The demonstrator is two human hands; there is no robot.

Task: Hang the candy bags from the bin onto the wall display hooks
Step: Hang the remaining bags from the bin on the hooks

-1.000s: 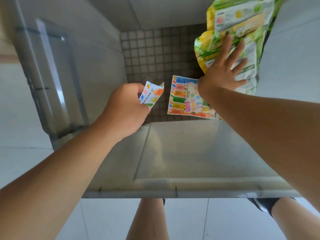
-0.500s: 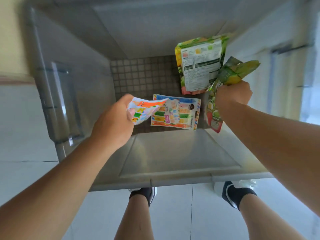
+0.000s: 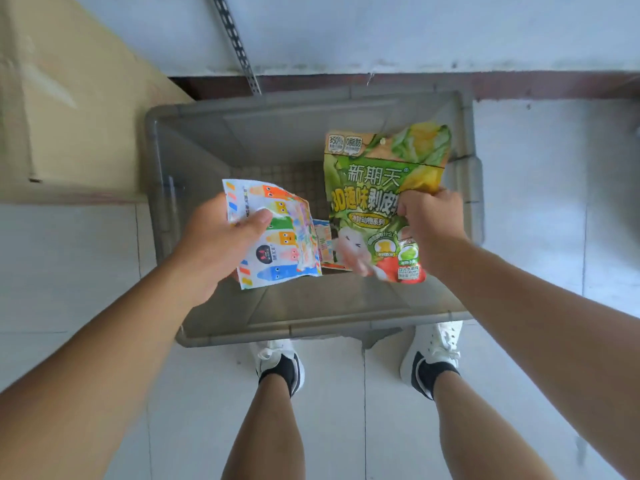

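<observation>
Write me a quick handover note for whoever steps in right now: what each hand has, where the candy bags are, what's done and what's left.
Left hand: shut on the white cartoon bag, held above the bin.
Right hand: shut on the green bag, gripped at its right edge, also above the bin.
Grey bin: on the floor at the person's feet; at least one more colourful bag shows at the bottom, mostly hidden behind the held bags.
Done: two bags picked up.
Left: hang both; no hooks are in view, only a slotted metal rail on the wall. Then fetch what remains in the bin.
</observation>
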